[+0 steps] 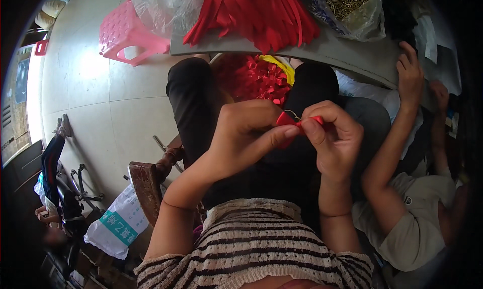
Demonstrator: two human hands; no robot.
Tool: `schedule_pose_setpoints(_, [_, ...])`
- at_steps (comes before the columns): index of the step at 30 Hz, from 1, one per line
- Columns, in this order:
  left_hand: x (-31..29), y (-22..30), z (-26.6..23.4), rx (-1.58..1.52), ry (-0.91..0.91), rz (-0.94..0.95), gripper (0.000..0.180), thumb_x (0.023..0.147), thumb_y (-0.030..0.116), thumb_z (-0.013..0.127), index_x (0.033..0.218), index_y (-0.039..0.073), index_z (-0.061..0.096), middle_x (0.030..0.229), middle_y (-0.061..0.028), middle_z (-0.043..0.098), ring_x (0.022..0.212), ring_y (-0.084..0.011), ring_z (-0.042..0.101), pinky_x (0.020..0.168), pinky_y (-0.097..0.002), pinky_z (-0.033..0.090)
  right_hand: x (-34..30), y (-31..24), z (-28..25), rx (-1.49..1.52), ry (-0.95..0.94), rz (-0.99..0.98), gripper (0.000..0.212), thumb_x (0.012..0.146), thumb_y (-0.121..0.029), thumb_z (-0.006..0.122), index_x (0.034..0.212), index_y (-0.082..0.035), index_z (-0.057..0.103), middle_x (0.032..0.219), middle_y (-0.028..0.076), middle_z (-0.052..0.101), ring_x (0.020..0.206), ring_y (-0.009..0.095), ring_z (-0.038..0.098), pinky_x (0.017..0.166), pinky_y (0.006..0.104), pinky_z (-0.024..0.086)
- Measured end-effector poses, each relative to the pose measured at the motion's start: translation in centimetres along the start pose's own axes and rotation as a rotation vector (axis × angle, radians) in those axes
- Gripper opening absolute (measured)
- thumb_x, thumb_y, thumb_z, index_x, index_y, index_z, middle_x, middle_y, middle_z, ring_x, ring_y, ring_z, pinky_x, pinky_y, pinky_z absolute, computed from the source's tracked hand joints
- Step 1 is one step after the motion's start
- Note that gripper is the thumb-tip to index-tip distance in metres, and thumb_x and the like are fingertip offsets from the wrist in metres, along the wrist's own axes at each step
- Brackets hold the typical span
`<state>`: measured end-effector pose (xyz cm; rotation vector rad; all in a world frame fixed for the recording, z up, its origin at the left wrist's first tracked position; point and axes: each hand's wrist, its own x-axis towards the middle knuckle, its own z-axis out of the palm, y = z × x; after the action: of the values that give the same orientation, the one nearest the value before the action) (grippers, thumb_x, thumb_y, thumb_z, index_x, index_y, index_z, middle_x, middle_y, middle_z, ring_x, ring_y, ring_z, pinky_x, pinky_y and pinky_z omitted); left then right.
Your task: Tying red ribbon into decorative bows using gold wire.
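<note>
- the red bow is sitting in mid-air above the dark lap, short of the near edge of the bench, and a thin gold wire is looping up from its middle.
- the left hand is clamping the bow's left side between thumb and forefinger; the right hand is pinching the right loop likewise.
- the thumbs are partly covering the knot, so how firmly the wire is holding is hard to tell.
- if it is sitting loosely, a tug could be pulling it free; uneven pressure could be twisting the bow off centre, and hard pinching could be creasing the loops.
- a slip could be sending the bow into the pile of red bows below the bench's near edge, losing it among the rest.
- red ribbon strips are hanging over that near edge; a brush from below could be dragging some down.
- to their right, a clear bag of gold wires is resting close to the edge, where a knock could be spilling it.
- for writing, a white sack, out beyond the bench's left near corner, is showing large characters on a teal band; a neighbour's grey shirt is bearing a small dark emblem, too tiny to read.
</note>
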<state>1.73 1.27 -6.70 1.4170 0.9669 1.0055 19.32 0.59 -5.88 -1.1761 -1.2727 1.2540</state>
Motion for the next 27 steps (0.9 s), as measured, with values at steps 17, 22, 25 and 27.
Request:
schedule_pose_setpoints(17, [0.1, 1.3, -1.0, -0.309, -0.14, -0.352, 0.02, 0.083, 0.01, 0.066, 0.069, -0.003, 0.059, 0.058, -0.0027, 0.052, 0.055, -0.0067, 0.053, 0.048, -0.0212, 0.039, 3.9, -1.7, -3.7, 0.133, -0.474, 0.405, 0.019, 0.079, -0.014, 0.07, 0.075, 0.001, 0.057, 0.072, 0.004, 0.06, 0.06, 0.004, 0.051, 0.054, 0.0168, 0.038])
schedule_pose_setpoints(22, [0.7, 0.8, 0.2, -0.361, -0.063, -0.248, 0.013, 0.081, 0.007, 0.069, 0.084, -0.004, 0.064, 0.067, -0.0028, 0.059, 0.059, -0.0049, 0.056, 0.052, -0.0192, 0.043, 4.3, -1.7, -3.5, 0.133, -0.518, 0.442, 0.017, 0.08, -0.013, 0.069, 0.077, 0.0, 0.057, 0.072, 0.002, 0.059, 0.062, 0.004, 0.052, 0.057, 0.0168, 0.04])
schedule_pose_setpoints(25, [0.8, 0.7, 0.4, -0.265, -0.058, -0.263, 0.015, 0.079, 0.005, 0.07, 0.09, -0.004, 0.064, 0.071, -0.003, 0.061, 0.06, -0.005, 0.057, 0.053, -0.0187, 0.045, 4.1, -1.4, -3.1, 0.053, -0.503, 0.339, 0.013, 0.081, -0.01, 0.067, 0.08, 0.0, 0.058, 0.07, -0.001, 0.058, 0.064, 0.003, 0.052, 0.056, 0.0163, 0.04])
schedule_pose_setpoints(27, [0.8, 0.6, 0.5, -0.298, 0.009, -0.311, 0.015, 0.079, 0.006, 0.07, 0.089, -0.004, 0.064, 0.072, -0.0036, 0.062, 0.058, -0.0051, 0.056, 0.051, -0.0176, 0.044, 3.7, -1.2, -2.6, 0.004, -0.469, 0.221, 0.009, 0.082, -0.007, 0.065, 0.082, 0.0, 0.06, 0.068, -0.003, 0.057, 0.064, 0.001, 0.052, 0.055, 0.0158, 0.04])
